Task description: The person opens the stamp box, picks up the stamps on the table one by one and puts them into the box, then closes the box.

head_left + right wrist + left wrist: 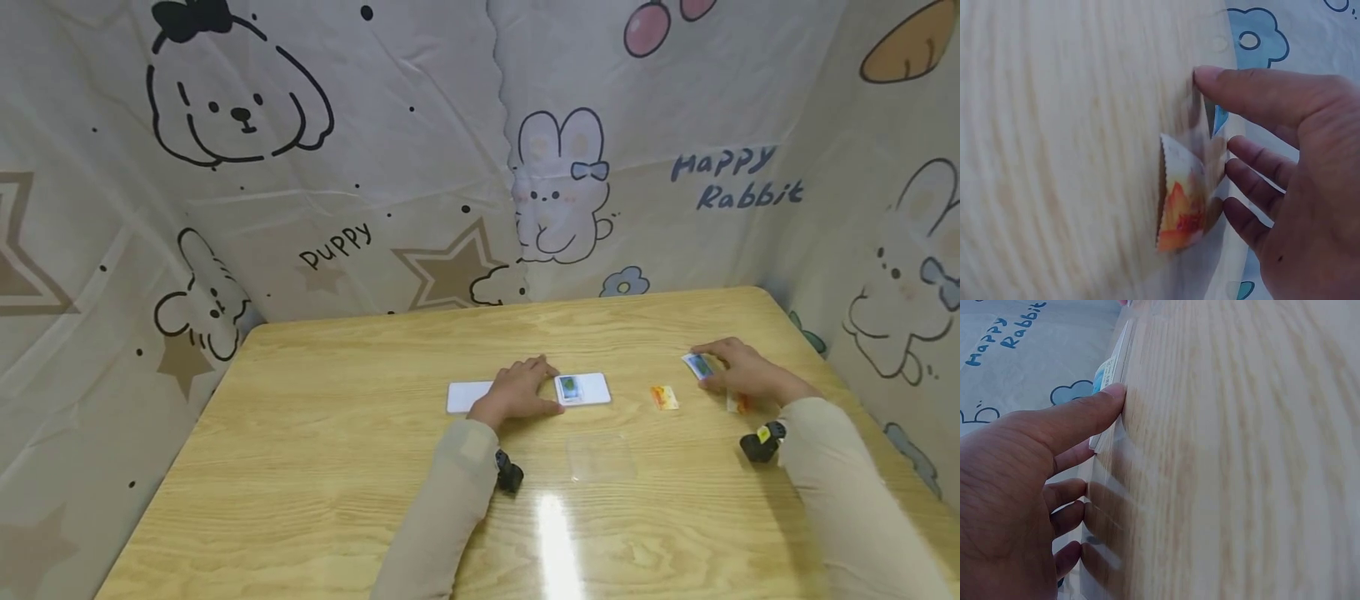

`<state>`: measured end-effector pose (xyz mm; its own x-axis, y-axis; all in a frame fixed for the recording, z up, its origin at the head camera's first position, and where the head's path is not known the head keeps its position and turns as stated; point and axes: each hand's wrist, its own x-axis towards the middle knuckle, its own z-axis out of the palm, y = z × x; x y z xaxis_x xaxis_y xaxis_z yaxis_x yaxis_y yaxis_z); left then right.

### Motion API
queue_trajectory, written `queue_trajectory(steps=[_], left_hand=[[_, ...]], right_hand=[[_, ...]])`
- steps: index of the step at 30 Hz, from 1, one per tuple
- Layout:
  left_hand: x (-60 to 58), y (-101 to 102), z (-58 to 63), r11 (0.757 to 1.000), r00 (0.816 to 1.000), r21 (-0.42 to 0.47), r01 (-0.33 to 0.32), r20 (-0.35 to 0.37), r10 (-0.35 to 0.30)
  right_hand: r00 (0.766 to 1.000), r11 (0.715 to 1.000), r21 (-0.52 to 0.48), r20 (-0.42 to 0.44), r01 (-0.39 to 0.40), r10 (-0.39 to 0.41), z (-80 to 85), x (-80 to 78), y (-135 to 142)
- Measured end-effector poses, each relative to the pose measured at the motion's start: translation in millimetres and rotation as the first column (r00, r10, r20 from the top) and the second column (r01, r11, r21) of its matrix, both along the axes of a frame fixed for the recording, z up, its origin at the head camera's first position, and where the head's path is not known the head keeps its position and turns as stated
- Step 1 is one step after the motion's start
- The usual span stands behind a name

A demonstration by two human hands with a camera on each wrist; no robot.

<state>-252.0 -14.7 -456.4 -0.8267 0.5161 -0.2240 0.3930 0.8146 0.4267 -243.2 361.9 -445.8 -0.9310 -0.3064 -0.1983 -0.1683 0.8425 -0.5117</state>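
My left hand [517,390] grips the left end of a white card [597,388] lying on the table, thumb on the near edge and index finger on the far one. A blue-and-green stamp [571,388] lies on that card. In the left wrist view the card [1124,353] shows edge-on at the thumb tip. On the right, my right hand [746,372] pinches another blue stamp [700,365] between thumb and fingers; most of it is hidden in the right wrist view. Just below this hand lies an orange stamp [1182,200], curled, with toothed edges.
A second white card [465,397] lies left of my left hand, partly covered by it. Another orange stamp [664,397] sits between the hands. Nearer to me is a clear plastic sheet [600,458]. Printed cloth [420,167] hangs behind the wooden table [300,467].
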Motion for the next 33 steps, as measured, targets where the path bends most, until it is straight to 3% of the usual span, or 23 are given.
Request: queue_trajectory(steps=[22,33], left_hand=[[4.4,0,-0.7,1.0,1.0,0.005,-0.009,0.011,0.009],[1.8,-1,1.5,1.0,1.0,0.0,-0.013,0.005,0.013]], right_hand=[[0.998,0.998,0.039,0.037,0.052,-0.053,-5.3,-4.9,2],[0.997,0.996,0.063,0.03,0.064,-0.066,2.5,-2.6,-8]])
